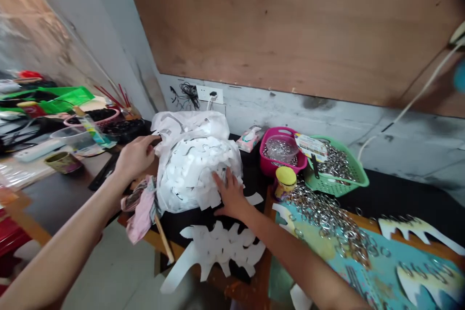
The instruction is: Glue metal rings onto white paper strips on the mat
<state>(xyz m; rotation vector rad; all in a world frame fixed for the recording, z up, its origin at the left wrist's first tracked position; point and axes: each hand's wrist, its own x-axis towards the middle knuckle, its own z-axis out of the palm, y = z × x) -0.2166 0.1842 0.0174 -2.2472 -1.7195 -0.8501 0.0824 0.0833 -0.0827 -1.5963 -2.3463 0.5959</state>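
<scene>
A clear plastic bag [192, 164] stuffed with white paper cut-outs lies on the dark table top [399, 193]. My left hand [136, 155] grips the bag's upper left edge with curled fingers. My right hand [228, 191] rests flat on the bag's lower right side, fingers spread over the white pieces spilling out. More white cut-outs [221, 249] lie on the table's front edge below the bag.
A pink basket [281, 150] and a green basket [336, 167] hold metal rings; a pile of loose rings [327, 213] and a yellow-lidded jar [285, 181] sit beside them. A pink cloth [141, 210] hangs at the left. Clutter fills the left table.
</scene>
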